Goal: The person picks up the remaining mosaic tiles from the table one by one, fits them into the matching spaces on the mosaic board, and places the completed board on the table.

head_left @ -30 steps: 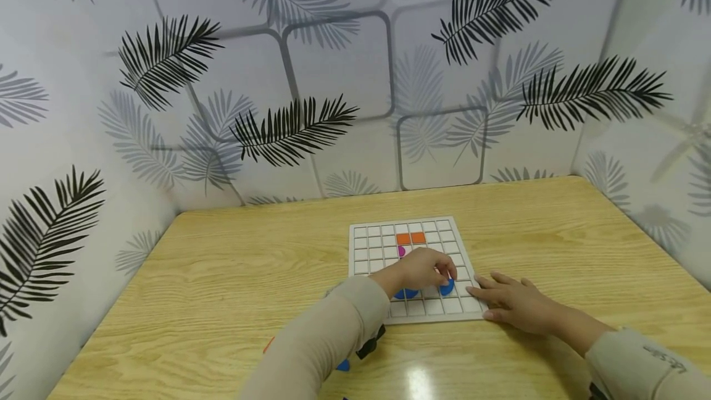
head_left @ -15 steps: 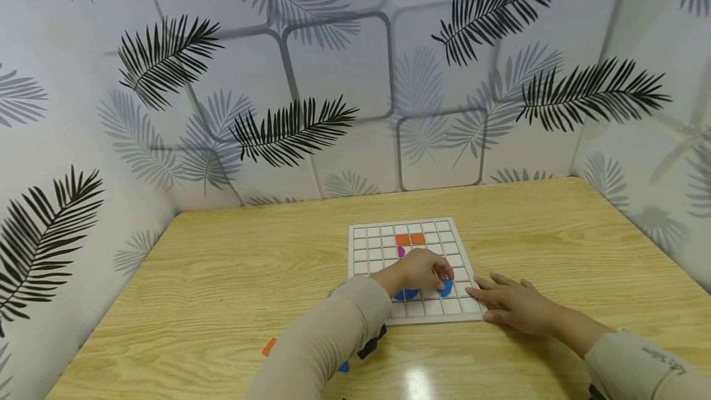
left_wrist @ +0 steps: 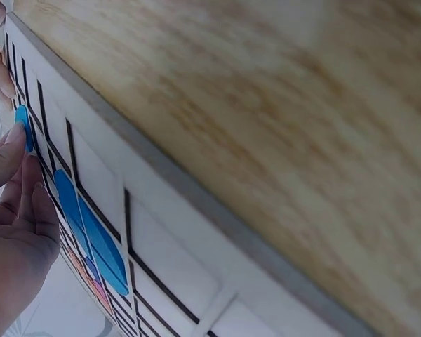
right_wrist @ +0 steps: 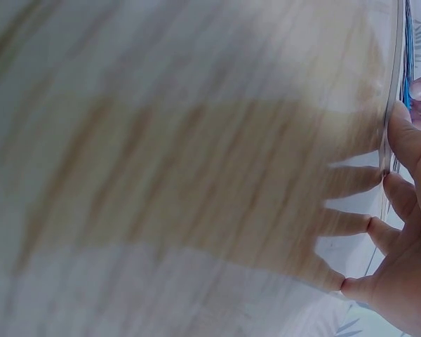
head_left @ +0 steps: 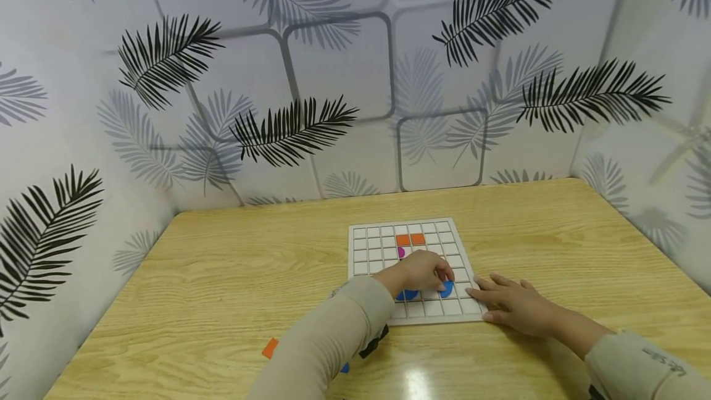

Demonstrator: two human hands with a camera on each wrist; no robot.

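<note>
A white grid board [head_left: 360, 242] lies on the table. Near its lower right, the thumb and fingers of my left hand [head_left: 420, 269] pinch a rounded blue piece [head_left: 446, 290] against the cells. In the left wrist view this blue piece [left_wrist: 23, 126] sits between thumb and fingertips, touching the board. My left hand partly covers two blue pieces [head_left: 408, 295] that lie side by side in the grid. Farther up the board are two orange squares [head_left: 402, 240] and a magenta rounded piece [head_left: 401, 252]. With fingers spread, my right hand [head_left: 519, 306] rests at the board's right edge.
On the table left of the board lies a loose orange piece [head_left: 270, 348]. A blue piece [head_left: 345, 368] shows partly behind the left sleeve [head_left: 328, 338]. Behind the wooden table [head_left: 233, 264] rises a leaf-patterned wall covering [head_left: 344, 141].
The left forearm has shifted slightly right, so more of the loose orange piece shows. The left hand keeps its pinch on the blue piece at nearly the same spot. The right hand has stayed put.
</note>
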